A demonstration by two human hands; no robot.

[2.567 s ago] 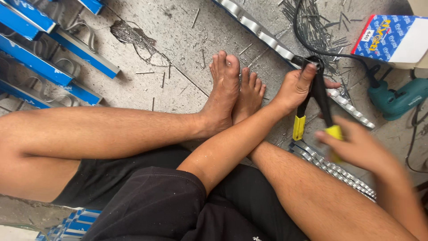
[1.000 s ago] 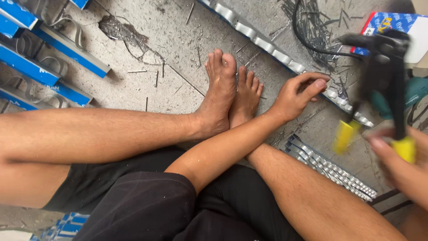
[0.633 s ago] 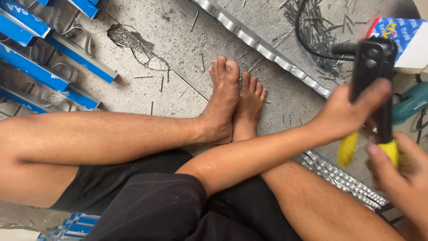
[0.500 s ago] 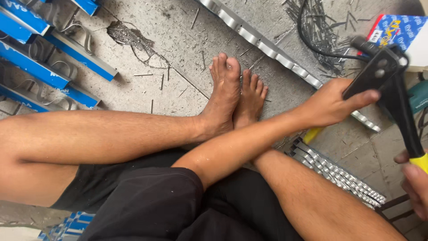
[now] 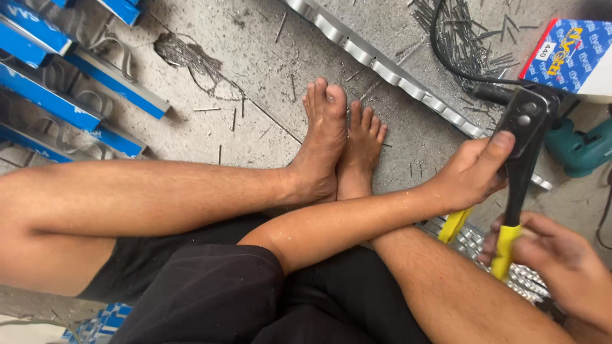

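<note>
Rivet gun (image 5: 524, 137) gripped w/ both hands: left hand (image 5: 470, 173) fingers round one handle, right hand (image 5: 561, 264) fingers on other.

Riveter (image 5: 519, 153) between both hands, metal strip (image 5: 382, 64) beyond the feet (image 5: 338, 146).

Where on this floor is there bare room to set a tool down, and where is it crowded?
Barest: the concrete floor between the blue rails, the feet and the long metal strip, with only stray pins. Crowded: the upper right, with a pin pile, cable, box and green drill.
</note>
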